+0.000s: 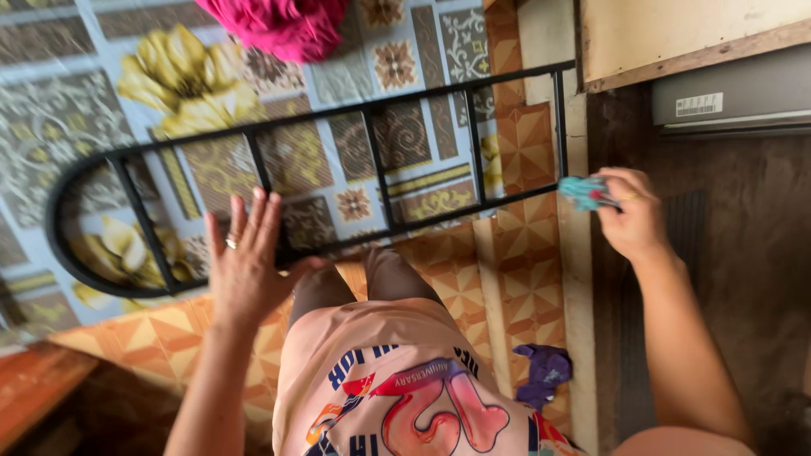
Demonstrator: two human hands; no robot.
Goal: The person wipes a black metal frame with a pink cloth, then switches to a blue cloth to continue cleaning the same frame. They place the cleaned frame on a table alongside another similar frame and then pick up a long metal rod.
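Wiping down the black metal rack (338, 181) looks like the step in hand. The rack, a ladder-like frame with a rounded end, is held flat at about waist height over the patterned floor covering (76, 110). The right hand (629, 215) is clenched on a small teal cloth (585, 192), pressed to the frame's square end. The left hand (245, 262) is spread flat, fingers straight, steadying the near rail from above. Working the cloth along the rail would call for a firmer left-hand hold, I judge. A purple rag (545, 374) lies on the orange tiles (524, 279); a magenta fabric heap (283, 25) sits beyond.
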